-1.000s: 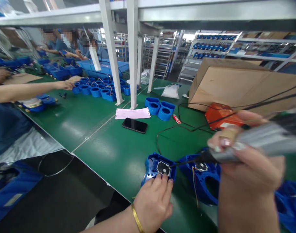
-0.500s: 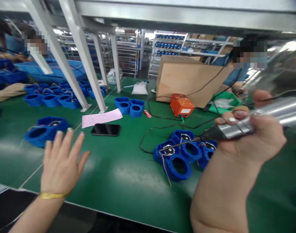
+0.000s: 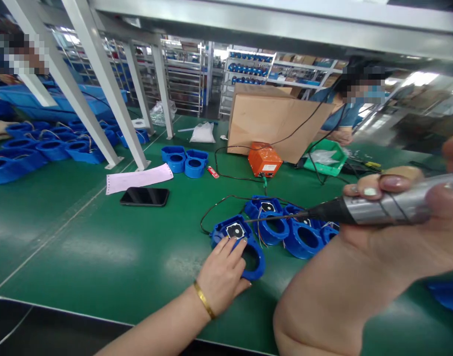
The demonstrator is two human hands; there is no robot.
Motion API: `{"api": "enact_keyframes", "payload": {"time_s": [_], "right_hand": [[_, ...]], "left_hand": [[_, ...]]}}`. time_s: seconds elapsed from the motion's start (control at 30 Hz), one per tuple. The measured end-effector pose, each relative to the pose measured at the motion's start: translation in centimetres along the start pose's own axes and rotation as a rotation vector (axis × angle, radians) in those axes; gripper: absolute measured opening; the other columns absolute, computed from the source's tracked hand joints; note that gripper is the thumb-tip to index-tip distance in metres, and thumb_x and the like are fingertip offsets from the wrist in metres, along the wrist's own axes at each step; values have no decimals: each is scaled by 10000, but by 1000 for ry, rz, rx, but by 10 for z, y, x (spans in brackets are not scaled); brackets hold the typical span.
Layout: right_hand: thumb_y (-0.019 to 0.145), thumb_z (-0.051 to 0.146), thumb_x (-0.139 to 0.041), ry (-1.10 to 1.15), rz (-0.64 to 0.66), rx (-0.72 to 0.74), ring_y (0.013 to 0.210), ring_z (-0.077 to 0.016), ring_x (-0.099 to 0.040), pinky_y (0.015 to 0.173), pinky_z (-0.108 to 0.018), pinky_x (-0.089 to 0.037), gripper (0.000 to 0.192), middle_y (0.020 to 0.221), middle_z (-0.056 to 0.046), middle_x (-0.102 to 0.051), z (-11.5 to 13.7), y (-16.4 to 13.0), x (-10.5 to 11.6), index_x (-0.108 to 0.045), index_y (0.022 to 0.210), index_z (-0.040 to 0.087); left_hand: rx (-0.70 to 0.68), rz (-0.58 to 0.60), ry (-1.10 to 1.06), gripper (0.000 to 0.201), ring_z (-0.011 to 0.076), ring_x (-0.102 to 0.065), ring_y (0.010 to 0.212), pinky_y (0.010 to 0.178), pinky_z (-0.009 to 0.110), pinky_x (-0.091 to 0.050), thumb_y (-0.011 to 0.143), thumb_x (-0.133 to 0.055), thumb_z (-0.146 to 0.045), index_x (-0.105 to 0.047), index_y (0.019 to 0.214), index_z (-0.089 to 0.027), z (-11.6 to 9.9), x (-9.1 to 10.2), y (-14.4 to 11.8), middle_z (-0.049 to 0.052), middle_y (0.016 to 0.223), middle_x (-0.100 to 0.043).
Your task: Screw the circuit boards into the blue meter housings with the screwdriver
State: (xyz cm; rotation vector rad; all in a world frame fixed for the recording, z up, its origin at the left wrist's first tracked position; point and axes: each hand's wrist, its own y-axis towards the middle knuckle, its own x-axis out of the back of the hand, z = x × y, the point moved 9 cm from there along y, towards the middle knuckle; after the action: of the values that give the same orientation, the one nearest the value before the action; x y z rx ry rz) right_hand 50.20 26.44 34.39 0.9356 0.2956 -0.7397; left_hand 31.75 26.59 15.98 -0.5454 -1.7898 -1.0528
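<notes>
My right hand (image 3: pixel 404 207) is wrapped around a silver electric screwdriver (image 3: pixel 378 205) with a black nose. Its long thin bit points left, and the tip is close to the upper edge of a blue plastic housing (image 3: pixel 256 252). On that housing rests my left hand (image 3: pixel 222 272), fingers curled over its near side, thumb by the round opening. Just above those fingertips a small white-and-black part (image 3: pixel 235 230) sits in the housing's recess. Several similar blue housings (image 3: pixel 304 240) with thin wires stand to the right, partly behind the screwdriver and my right forearm.
A black phone (image 3: pixel 145 196) and a pink paper strip (image 3: pixel 139 179) lie left of centre. Behind stand two blue housings (image 3: pixel 195 164), an orange box (image 3: pixel 264 160) with cables and a cardboard box (image 3: pixel 274 118). Metal posts (image 3: pixel 108 89) rise at left. A co-worker (image 3: pixel 345 113) is beyond a green bin (image 3: pixel 326 158).
My left hand has moved right, from open above the table near a housing at left, onto the housing in front. The screwdriver has stayed in my right hand. The view has shifted to the right.
</notes>
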Motion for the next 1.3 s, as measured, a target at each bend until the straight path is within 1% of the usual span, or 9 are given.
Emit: {"api": "enact_keyframes", "payload": {"time_s": [0.1, 0.2, 0.3, 0.4, 0.5, 0.63, 0.87, 1.03, 1.3], "right_hand": [[597, 149, -544, 32, 129, -78, 534, -92, -431, 422, -226, -367, 87, 641, 24, -468, -5, -14, -21, -599, 652, 188], [638, 91, -561, 166, 286, -184, 552, -105, -455, 426, -247, -391, 299, 686, 18, -482, -13, -34, -51, -662, 901, 189], [669, 83, -604, 279, 469, -280, 504, -113, -486, 398, -253, -384, 386, 648, 18, -530, -20, -58, -81, -634, 1046, 157], [719, 123, -669, 273, 567, -325, 532, -126, -524, 400, -256, -397, 389, 677, -7, -572, -26, -75, -94, -602, 1101, 107], [749, 159, -694, 242, 651, -376, 514, -131, -513, 400, -257, -386, 403, 637, -7, -568, -31, -86, -97, -586, 1134, 114], [775, 209, -715, 195, 681, -388, 519, -134, -508, 422, -258, -403, 387, 622, 0, -557, -30, -91, -93, -593, 1137, 151], [790, 167, -677, 167, 746, -365, 570, -140, -525, 476, -262, -428, 397, 682, -4, -565, -30, -102, -88, -559, 1168, 208], [774, 97, -644, 155, 813, -418, 574, -132, -536, 517, -268, -435, 346, 700, 18, -568, -38, -111, -91, -539, 1076, 229], [800, 180, -687, 165, 802, -481, 516, -122, -495, 469, -253, -378, 283, 654, 21, -574, -50, -111, -98, -529, 1031, 226]], "left_hand": [[53, 20, -71, 285, 251, -433, 1264, 1145, 426, -285, 722, -756, -361, -578, 834, -168, 4, 23, -36, 55, 1368, -480], [148, 5, -153, 340, 253, -387, 1299, 1175, 434, -202, 661, -769, -374, -568, 851, -176, 7, 48, -60, 69, 1385, -454], [220, 18, -79, 638, 321, -305, 1342, 1145, 523, -233, 589, -795, -475, -564, 1080, -139, 12, 56, -66, 149, 1410, -403], [198, 41, -4, 959, 359, -285, 1346, 1125, 564, -253, 562, -763, -614, -455, 1265, -40, 13, 48, -61, 213, 1408, -383], [182, 49, 12, 951, 339, -316, 1337, 1150, 522, -225, 623, -688, -671, -448, 1275, -22, 15, 37, -57, 210, 1391, -410], [196, 84, 25, 879, 332, -337, 1329, 1166, 504, -166, 677, -635, -668, -466, 1268, -39, 18, 29, -57, 205, 1389, -417], [195, 106, 45, 859, 327, -342, 1326, 1162, 484, -127, 679, -607, -694, -483, 1247, -62, 18, 29, -57, 200, 1385, -423], [179, 118, 67, 848, 323, -342, 1326, 1160, 476, -88, 697, -558, -723, -484, 1245, -80, 18, 27, -57, 197, 1374, -437], [192, 82, 69, 836, 331, -345, 1321, 1155, 472, -127, 684, -584, -701, -494, 1233, -77, 16, 26, -59, 209, 1364, -442]]}}
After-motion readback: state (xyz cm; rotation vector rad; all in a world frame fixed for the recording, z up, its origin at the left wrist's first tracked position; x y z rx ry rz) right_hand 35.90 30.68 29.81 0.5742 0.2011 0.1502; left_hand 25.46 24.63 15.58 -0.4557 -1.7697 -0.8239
